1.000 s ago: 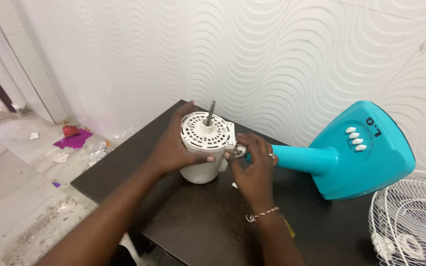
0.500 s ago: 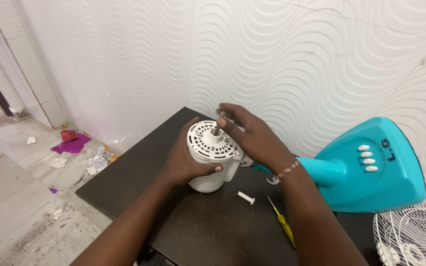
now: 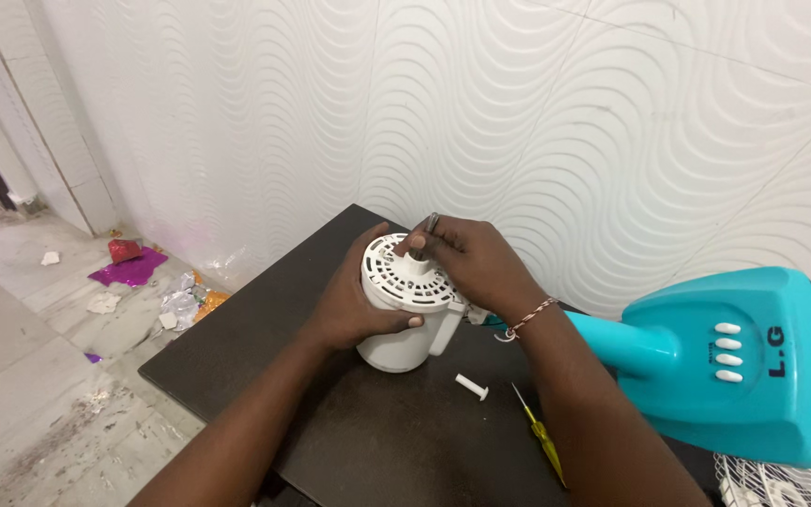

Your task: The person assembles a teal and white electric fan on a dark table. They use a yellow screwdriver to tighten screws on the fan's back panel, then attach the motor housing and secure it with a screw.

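A white fan motor housing (image 3: pixel 404 310) with a vented top stands upright on the dark table (image 3: pixel 265 319). My left hand (image 3: pixel 354 305) wraps around its left side and holds it steady. From the right, my right hand (image 3: pixel 466 258) reaches over the top and pinches the metal shaft (image 3: pixel 431 225) that sticks up from the centre. A teal fan base (image 3: pixel 734 361) with white buttons lies on its side to the right, its neck pointing at the motor.
A small white plastic pin (image 3: pixel 471 386) and a yellow-handled screwdriver (image 3: pixel 542 437) lie on the table beside my right forearm. A white wire fan grille (image 3: pixel 781 483) shows at the lower right. Foil and paper scraps (image 3: pixel 143 277) litter the floor at left. A wavy white wall stands behind.
My right hand left the motor's right side, rose over the top and took hold of the shaft. The white pin and screwdriver came into sight. The left hand kept its hold.
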